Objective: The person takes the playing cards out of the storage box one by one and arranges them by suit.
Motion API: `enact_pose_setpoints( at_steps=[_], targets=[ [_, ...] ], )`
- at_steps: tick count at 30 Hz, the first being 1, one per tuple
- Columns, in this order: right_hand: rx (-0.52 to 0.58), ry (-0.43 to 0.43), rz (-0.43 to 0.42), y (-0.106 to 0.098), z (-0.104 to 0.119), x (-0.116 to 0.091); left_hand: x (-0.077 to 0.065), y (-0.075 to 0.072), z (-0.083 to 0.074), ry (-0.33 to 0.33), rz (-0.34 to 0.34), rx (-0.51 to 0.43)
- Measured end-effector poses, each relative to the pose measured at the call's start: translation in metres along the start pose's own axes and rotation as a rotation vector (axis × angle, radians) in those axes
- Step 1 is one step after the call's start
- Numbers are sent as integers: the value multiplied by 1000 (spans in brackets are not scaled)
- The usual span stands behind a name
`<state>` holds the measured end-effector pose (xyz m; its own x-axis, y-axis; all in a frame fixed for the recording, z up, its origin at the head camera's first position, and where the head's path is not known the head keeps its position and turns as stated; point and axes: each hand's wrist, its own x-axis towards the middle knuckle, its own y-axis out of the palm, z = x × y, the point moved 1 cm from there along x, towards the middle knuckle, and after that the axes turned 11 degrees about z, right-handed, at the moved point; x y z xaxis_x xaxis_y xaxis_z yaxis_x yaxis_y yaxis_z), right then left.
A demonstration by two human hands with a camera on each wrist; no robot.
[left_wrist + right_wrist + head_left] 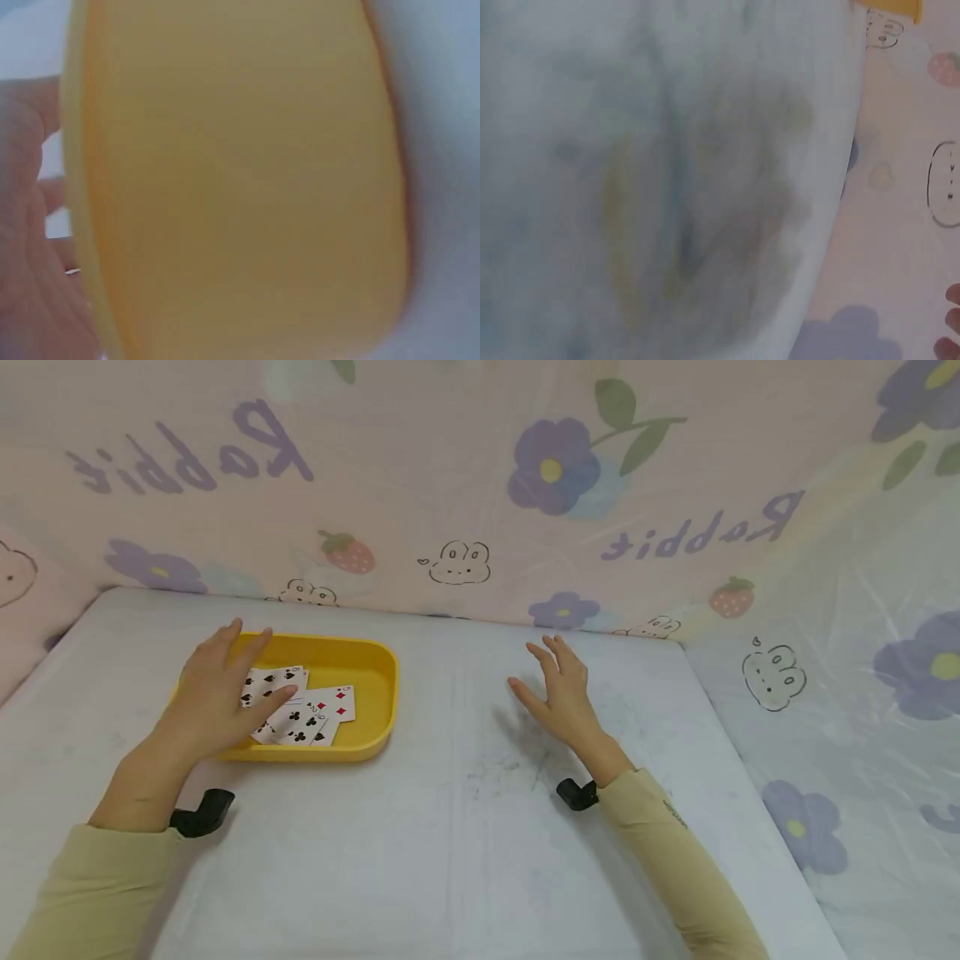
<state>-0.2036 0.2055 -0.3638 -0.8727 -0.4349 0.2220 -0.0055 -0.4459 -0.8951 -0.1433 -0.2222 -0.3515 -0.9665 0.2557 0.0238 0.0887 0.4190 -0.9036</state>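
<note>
In the head view my left hand [217,693] hovers over the left part of a yellow tray [384,710], fingers spread and loosely bent, holding nothing. Several playing cards [300,722] lie overlapping and face up inside the tray, with spades, clubs and diamonds showing; the hand hides some of them. The left wrist view is mostly filled by the tray's outer wall [240,180], with the left fingers behind its rim. To the right of the tray, my right hand [558,697] is held above the white table, fingers apart and gripping nothing. Only its fingertips [951,319] show in the right wrist view.
The white table [420,843] carries grey smudges below the right hand. A hanging sheet [405,485] printed with rabbits, flowers and strawberries stands along the back and sides of the table. Each wrist bears a black camera mount [204,812].
</note>
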Motion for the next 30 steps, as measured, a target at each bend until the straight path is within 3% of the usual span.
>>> enact_pose_setpoints(
  at_steps=[6,14,18,24,30],
  targets=[
    [85,-58,-9,7,19,13,-7,2,24,-38,-74,-76],
    [267,-97,-101,17,42,29,-14,4,47,-127,-127,-158],
    [352,-90,-113,23,59,37,-17,4,54,-242,-110,-234],
    [512,-18,-86,33,86,51,-20,7,62,-439,-60,-437],
    [658,116,-13,43,114,67,-23,10,65,-507,-90,-615]
  ],
)
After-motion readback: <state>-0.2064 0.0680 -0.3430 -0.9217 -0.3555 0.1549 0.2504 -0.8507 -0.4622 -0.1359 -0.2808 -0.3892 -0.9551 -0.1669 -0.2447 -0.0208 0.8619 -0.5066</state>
